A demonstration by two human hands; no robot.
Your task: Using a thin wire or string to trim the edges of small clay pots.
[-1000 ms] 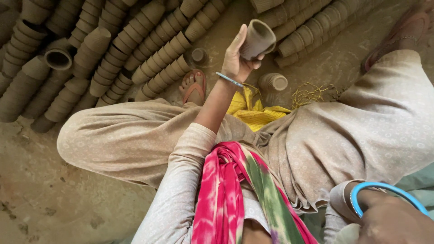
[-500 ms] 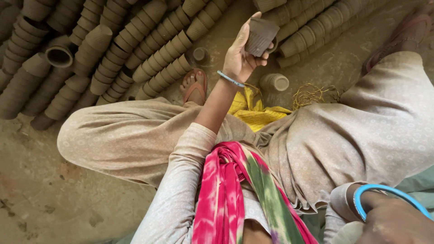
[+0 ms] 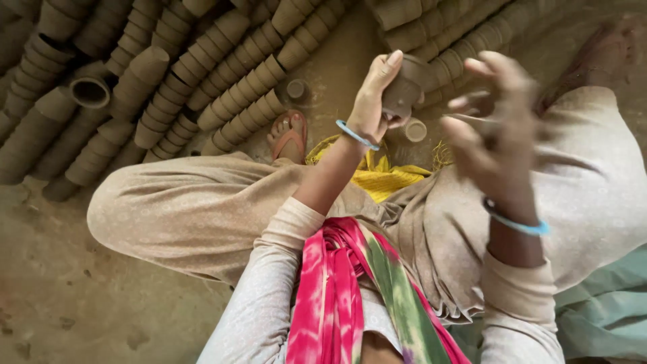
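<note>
Holding small brown clay cup (image 3: 408, 86); unglazed, tapered

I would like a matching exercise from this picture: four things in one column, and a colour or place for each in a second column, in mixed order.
Things:
1. clay cup
2. cloth
3. scarf
4. sandal

Descriptions:
a. pink and green, hanging at the chest
b. held in the left hand
c. yellow, on the lap
d. on a foot beside the stacked cups

Pairs: 1-b, 2-c, 3-a, 4-d
</note>
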